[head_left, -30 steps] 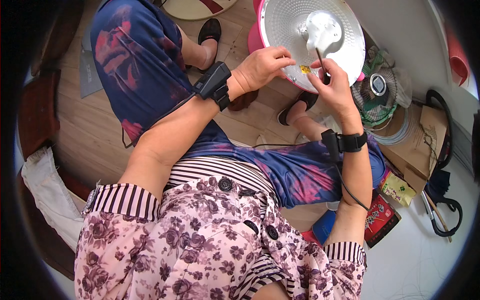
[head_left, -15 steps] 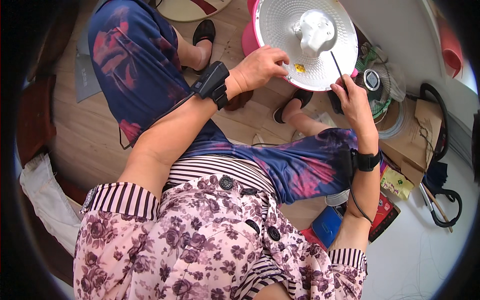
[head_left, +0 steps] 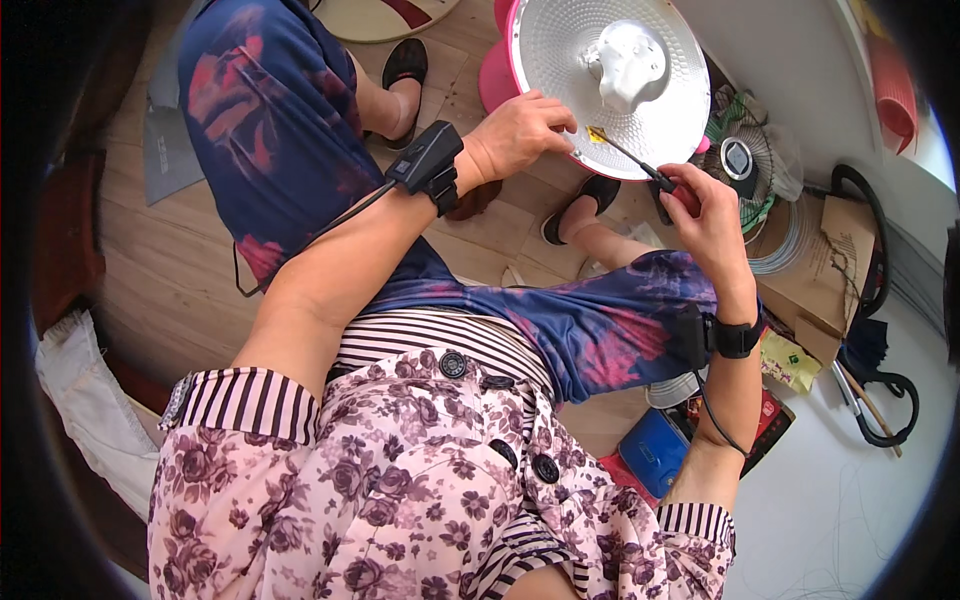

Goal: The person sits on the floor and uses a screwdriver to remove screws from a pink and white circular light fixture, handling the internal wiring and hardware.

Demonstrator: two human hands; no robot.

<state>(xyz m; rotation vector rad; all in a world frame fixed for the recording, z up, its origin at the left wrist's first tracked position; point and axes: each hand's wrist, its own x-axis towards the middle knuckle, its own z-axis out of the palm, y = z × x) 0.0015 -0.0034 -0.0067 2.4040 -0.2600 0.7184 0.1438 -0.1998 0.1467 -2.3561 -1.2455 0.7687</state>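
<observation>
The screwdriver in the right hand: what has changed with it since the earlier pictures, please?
The right hand has moved right and downward in the picture. The screwdriver, still held, earlier pointed mostly upward; it has swung left, its tip now near the yellow label on the silver dish. The left hand stays at the dish's rim.

The dimpled reflector (head_left: 558, 82) looks glossy, metallic.

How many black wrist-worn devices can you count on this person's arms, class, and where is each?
2. One black device is strapped at the left wrist, behind the left hand; the other black device is on the right forearm, whose right hand holds a screwdriver.
</observation>
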